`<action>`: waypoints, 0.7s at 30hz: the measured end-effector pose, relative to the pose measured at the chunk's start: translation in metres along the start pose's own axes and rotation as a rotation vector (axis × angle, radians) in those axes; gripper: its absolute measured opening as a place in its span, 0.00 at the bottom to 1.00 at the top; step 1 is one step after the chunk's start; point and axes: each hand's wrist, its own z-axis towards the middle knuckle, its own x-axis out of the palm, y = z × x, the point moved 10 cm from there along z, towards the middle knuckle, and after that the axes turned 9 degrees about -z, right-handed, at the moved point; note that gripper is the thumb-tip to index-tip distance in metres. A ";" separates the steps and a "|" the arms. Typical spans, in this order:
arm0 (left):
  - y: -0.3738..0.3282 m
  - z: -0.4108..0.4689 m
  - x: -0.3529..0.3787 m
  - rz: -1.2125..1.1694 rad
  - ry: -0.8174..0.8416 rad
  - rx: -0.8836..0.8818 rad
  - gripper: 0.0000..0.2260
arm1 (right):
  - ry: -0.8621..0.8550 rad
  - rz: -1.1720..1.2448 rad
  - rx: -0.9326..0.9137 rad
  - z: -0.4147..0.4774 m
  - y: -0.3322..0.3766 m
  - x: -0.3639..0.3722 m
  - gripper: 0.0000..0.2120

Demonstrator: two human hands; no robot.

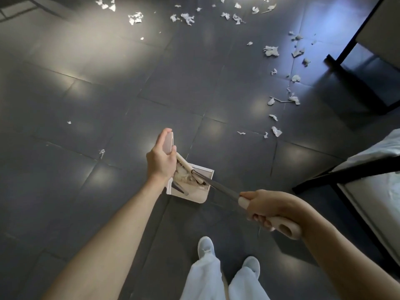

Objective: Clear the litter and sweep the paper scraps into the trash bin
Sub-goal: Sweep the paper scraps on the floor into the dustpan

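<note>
Head view: task judged at an early stage. Scraps (270,50) are seen mostly unswept, spread over the floor (97,94) far ahead of the dustpan (200,192) and ahead-right of it; 2 stray bits lie left of it. Something pale is seen inside the dustpan by the broom (218,188) head; scraps or bristles cannot be told. No bin is in view, so emptying is left too. Dustpan is set on the floor just ahead of the shoes (205,247), its upright handle held by the left hand (161,156), fingers curled round the top. Broom is gripped by the right hand (266,204), right of the dustpan, fingers wrapped round the pink grip. Scraps look white, torn, crumpled, small; a thin stick (281,100) is mixed in ahead-right.
</note>
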 end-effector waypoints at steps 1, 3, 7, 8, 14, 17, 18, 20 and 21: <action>-0.003 0.004 -0.003 -0.004 -0.007 0.008 0.19 | -0.007 0.049 -0.010 -0.002 0.004 -0.006 0.24; -0.015 0.014 -0.008 -0.011 -0.012 0.046 0.19 | -0.027 0.169 -0.026 -0.005 0.015 -0.022 0.24; -0.052 0.040 -0.015 -0.039 -0.025 0.132 0.19 | -0.059 0.303 -0.096 -0.020 0.040 -0.062 0.23; -0.061 0.049 -0.018 -0.061 -0.044 0.138 0.19 | -0.069 0.319 -0.117 -0.023 0.046 -0.073 0.23; -0.132 0.126 -0.014 -0.109 -0.129 0.219 0.18 | -0.122 0.383 -0.251 -0.032 0.088 -0.158 0.19; -0.168 0.181 -0.005 -0.122 -0.166 0.223 0.18 | -0.123 0.432 -0.295 -0.026 0.116 -0.216 0.20; -0.181 0.200 -0.002 -0.124 -0.179 0.230 0.17 | -0.122 0.444 -0.312 -0.024 0.129 -0.237 0.20; -0.207 0.238 0.004 -0.131 -0.203 0.244 0.17 | -0.126 0.458 -0.345 -0.022 0.156 -0.281 0.20; -0.219 0.258 0.006 -0.131 -0.218 0.248 0.18 | -0.127 0.470 -0.356 -0.021 0.170 -0.303 0.22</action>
